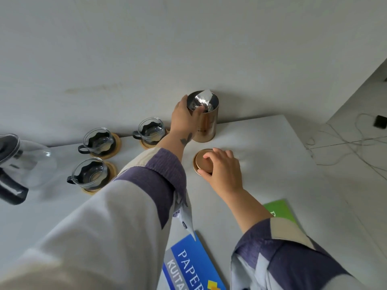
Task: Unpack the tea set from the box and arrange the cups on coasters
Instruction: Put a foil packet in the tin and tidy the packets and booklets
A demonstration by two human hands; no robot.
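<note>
a pale grey table (261, 143) stands against a plain off-white wall (146, 49), its top smooth and matte. to the right the table ends and a light floor (356, 114) shows, with thin cables (343, 141) trailing across it and a small black block (380, 121) near the edge of view.

the left hand (185, 118) grips a tall copper tin (205, 120) near the wall, fingers curled round its open rim with the thumb on the front; crumpled silver foil (202, 100) sticks up inside. the right hand (223, 166) rests on the copper lid (204, 162), which lies flat on the table just in front of the tin, fingertips curled over its edge.

three glass cups (98, 141) with dark holders each sit on a round wooden coaster (114, 152) to the left of the tin, two at the back and one nearer. a glass teapot (23, 164) with a black handle lies at the far left. a blue paper pack (192, 266) and a green one (280, 210) lie at the near edge.
</note>
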